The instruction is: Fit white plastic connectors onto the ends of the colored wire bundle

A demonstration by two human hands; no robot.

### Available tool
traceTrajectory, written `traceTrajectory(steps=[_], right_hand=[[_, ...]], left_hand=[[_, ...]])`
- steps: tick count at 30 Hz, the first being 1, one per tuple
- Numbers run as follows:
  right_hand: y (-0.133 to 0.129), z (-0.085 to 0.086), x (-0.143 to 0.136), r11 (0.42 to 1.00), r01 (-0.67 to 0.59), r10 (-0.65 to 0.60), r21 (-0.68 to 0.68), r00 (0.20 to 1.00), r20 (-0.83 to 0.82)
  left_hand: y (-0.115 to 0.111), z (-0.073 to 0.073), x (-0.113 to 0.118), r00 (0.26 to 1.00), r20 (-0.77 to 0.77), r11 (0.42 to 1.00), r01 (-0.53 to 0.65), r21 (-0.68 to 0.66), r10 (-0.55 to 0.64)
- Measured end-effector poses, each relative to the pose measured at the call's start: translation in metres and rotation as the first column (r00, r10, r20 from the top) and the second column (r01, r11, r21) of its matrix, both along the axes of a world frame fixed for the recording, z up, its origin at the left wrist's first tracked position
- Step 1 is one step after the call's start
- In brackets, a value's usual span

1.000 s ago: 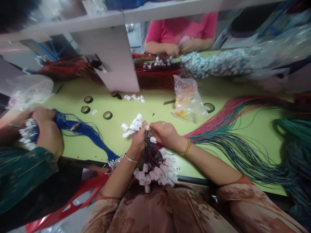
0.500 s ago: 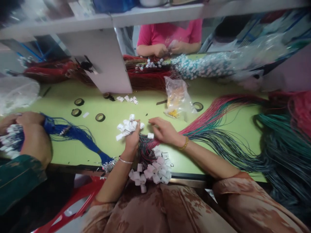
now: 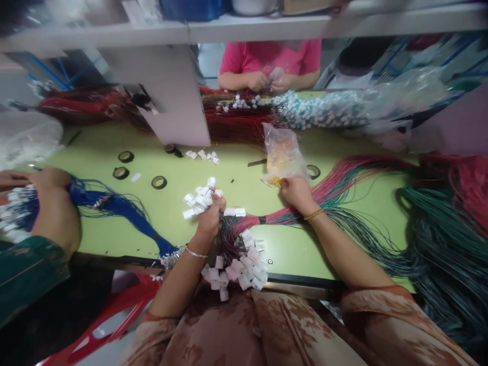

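Observation:
My left hand is closed round a bunch of thin wires, and their white connectors stick out above the fingers. From the same bundle, more white connectors hang over the table's front edge. Black tape binds the pink, green and dark wires to the right of this hand. My right hand is at the lower corner of a clear plastic bag. Its fingertips are pinched beside small yellow pieces at the bag's mouth; what lies between them is hidden.
Tape rolls and loose white connectors lie on the green table. A co-worker's arm is at left beside blue wires. Opposite sits a person in a pink shirt. An overhead shelf crosses the top.
My right hand has moved right and away from the wire bundle to the bag of yellow pieces. My left hand keeps its hold; another white connector now shows beside it.

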State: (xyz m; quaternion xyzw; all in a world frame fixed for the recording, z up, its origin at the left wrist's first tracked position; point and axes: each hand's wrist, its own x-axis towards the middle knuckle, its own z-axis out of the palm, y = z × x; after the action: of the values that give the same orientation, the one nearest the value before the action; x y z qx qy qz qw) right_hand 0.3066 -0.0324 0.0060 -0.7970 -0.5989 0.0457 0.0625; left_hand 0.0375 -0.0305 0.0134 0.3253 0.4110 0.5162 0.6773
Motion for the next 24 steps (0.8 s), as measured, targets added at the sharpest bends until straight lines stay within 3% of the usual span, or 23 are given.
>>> traceTrajectory(steps=[11, 15, 17, 19, 21, 23, 24], right_hand=[[-0.008, 0.007, 0.001, 0.995, -0.045, 0.044, -0.087, 0.999, -0.014], [-0.009, 0.005, 0.007, 0.994, 0.003, 0.011, 0.107, 0.991, -0.133], [-0.011, 0.005, 0.010, 0.981, 0.045, 0.023, 0.190, 0.940, -0.340], [-0.013, 0.005, 0.007, 0.975, 0.100, 0.053, 0.196, 0.758, -0.650], [-0.014, 0.007, -0.001, 0.973, 0.148, 0.092, 0.175, 0.446, -0.890], [-0.015, 0.009, -0.015, 0.975, 0.164, 0.122, 0.147, 0.155, -0.980], [-0.015, 0.011, -0.023, 0.980, 0.151, 0.122, 0.127, 0.047, -0.991]], left_hand=[[-0.001, 0.014, 0.001, 0.999, 0.004, 0.997, 0.047, 0.060, -0.047], [-0.004, 0.013, 0.001, 1.000, -0.008, 0.995, 0.024, 0.095, -0.023], [-0.004, 0.013, 0.001, 1.000, -0.003, 0.995, 0.030, 0.096, -0.030], [-0.004, 0.013, 0.001, 1.000, -0.004, 0.995, 0.026, 0.092, -0.026], [-0.004, 0.013, 0.001, 1.000, -0.002, 0.996, 0.017, 0.086, -0.017], [-0.004, 0.014, 0.001, 1.000, 0.007, 0.996, 0.006, 0.085, -0.007], [-0.004, 0.014, 0.001, 1.000, 0.011, 0.996, 0.005, 0.087, -0.006]])
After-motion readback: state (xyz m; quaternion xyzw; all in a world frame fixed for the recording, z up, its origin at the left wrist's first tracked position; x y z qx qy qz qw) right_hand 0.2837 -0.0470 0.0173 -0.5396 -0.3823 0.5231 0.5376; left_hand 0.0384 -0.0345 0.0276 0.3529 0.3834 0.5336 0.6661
